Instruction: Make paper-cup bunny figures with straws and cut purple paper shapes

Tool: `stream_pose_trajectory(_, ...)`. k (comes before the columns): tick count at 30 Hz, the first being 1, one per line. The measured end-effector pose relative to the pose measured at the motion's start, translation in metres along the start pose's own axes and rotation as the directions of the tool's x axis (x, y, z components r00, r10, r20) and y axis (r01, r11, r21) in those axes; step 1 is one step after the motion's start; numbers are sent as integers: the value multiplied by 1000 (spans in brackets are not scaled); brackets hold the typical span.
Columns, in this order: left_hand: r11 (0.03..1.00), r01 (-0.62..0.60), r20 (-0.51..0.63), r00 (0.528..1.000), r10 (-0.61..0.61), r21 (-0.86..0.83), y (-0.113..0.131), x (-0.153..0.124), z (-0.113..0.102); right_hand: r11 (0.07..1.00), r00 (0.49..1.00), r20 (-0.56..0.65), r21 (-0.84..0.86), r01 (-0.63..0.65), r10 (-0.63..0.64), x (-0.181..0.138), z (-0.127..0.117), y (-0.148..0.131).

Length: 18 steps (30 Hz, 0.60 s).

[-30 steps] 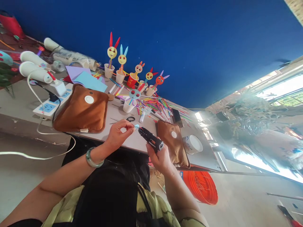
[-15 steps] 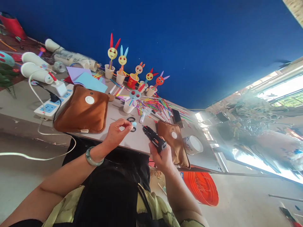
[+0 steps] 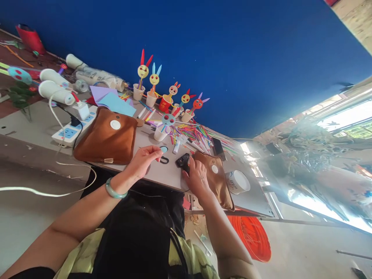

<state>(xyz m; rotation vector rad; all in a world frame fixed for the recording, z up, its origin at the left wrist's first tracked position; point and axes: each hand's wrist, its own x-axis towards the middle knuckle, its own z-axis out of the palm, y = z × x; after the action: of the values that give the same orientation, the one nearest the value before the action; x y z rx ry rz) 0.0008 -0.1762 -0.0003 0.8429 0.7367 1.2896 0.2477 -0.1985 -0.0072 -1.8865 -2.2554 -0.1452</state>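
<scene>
My left hand (image 3: pixel 144 159) pinches a small light-blue paper piece (image 3: pixel 164 149) between thumb and fingertips. Just beyond it, black-handled scissors (image 3: pixel 164 160) lie on the table, partly covered by the paper and fingers. My right hand (image 3: pixel 198 174) is curled over a black glue gun (image 3: pixel 182 160) low at the tabletop; the palm and fingers hide part of its body. Behind both hands stands a white paper cup (image 3: pixel 160 133) with a blue round paper face (image 3: pixel 167 119) on it. A white tube-like item (image 3: pixel 177 146) lies near the glue gun.
A brown hot-water bag (image 3: pixel 107 137) lies at left beside a power strip (image 3: pixel 69 130); another brown bag (image 3: pixel 216 180) is at right, by a white tub (image 3: pixel 238 182). Rabbit-faced cups stand along the blue wall (image 3: pixel 232 58). Coloured sticks (image 3: pixel 194 133) are scattered. An orange bucket (image 3: pixel 252 236) is below.
My right hand has turned palm-down and lowered the glue gun to the tabletop. My left hand keeps the blue paper piece, which has tilted. The camera view has shifted slightly.
</scene>
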Motion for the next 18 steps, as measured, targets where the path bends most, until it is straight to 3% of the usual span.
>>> stream_pose_trajectory(2, 979, 162, 118, 982, -148, -120, 0, -1, 0, 980, 982, -141, 132, 147, -129, 3, -14, -7)
stream_pose_trajectory(4, 920, 324, 265, 928, -262, -223, -2, -2, 0, 905, 940, -267, 308, 293, -213, 6, -31, -19)
stream_pose_trajectory(8, 807, 510, 479, 811, -335, -299, -9, -8, 1, 713, 880, -377, 530, 460, -288, 16, -56, -45)
stream_pose_trajectory(12, 761, 582, 567, 744, -354, -288, -13, -12, 0, 632, 815, -435, 519, 575, -384, 25, -65, -57)
stream_pose_trajectory(18, 740, 603, 617, 713, -333, -297, -11, -15, -1, 602, 762, -485, 476, 642, -429, 31, -71, -59)
